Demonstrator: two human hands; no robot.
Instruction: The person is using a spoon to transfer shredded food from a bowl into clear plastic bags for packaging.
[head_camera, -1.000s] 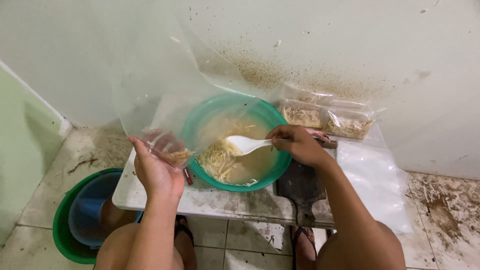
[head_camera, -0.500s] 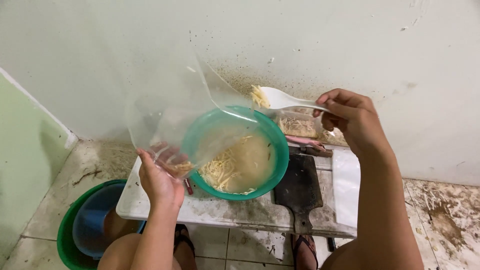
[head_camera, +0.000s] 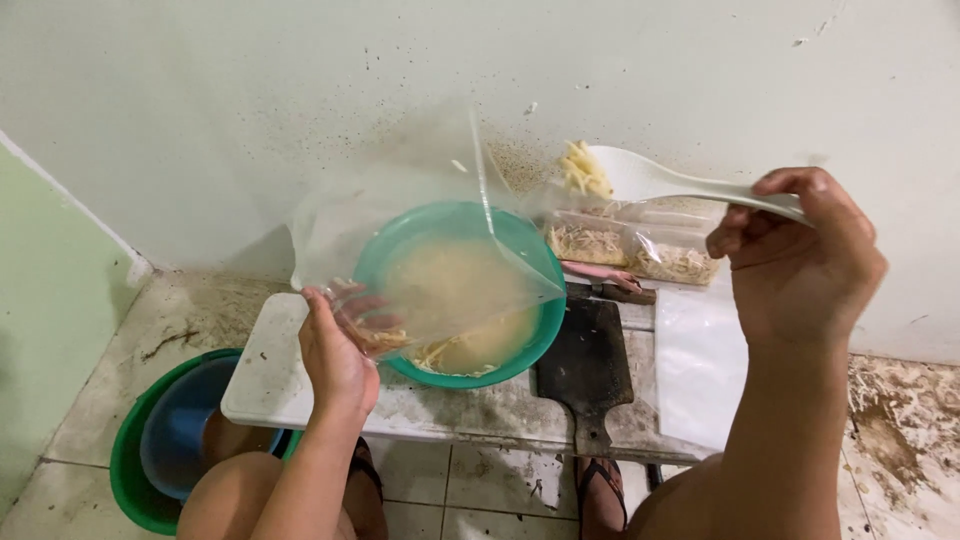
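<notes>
Left hand (head_camera: 338, 352) grips clear plastic bag (head_camera: 420, 240) bottom, frame centre, over green bowl (head_camera: 535, 325). Right hand (head_camera: 800, 262) pinches white spoon (head_camera: 660, 180), shreds (head_camera: 580, 168) heaped, upper right. Bag mouth seemingly open; advise level spoon, tip deep inside.

My left hand (head_camera: 338, 355) is raised in front of me, palm turned away and up, with the fingers (head_camera: 352, 303) curled closed in a grip at the lower left of the frame's centre. Its forearm rises from the bottom edge beside my left knee. My right hand (head_camera: 800, 255) is lifted higher and well apart to the right, back of the hand toward me, thumb and fingers pinched shut at its upper edge. That forearm climbs steeply from the bottom right.
</notes>
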